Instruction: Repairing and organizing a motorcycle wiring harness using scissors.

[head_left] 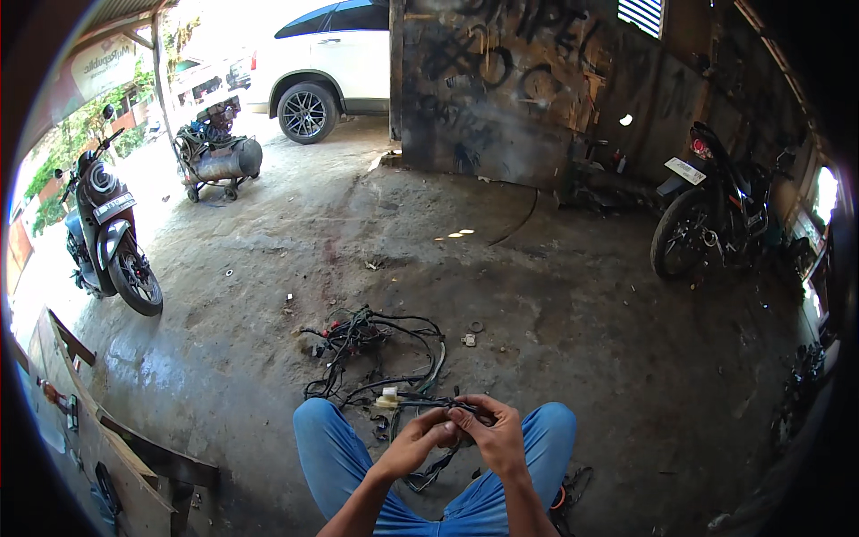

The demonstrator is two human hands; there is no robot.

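A black wiring harness [416,329] lies in loose loops on the floor in front of me, and part of it runs up between my knees. My left hand [419,442] pinches a dark stretch of that harness. Right beside it, my right hand [490,435] grips the same bundle, with thumb and fingers closed. The two hands nearly touch, and the fingers hide what lies between them. A whitish plastic connector [387,396] sits on the harness just left of my hands. Red and green bits show in the tangled far end of the wires.
A small pale part [470,340] and a dark ring [476,327] lie beyond my hands. At left stand a wooden bench [116,438] and a scooter [112,228]; behind are an air compressor [224,161] and a white car [358,63]. A motorcycle [716,206] stands at right.
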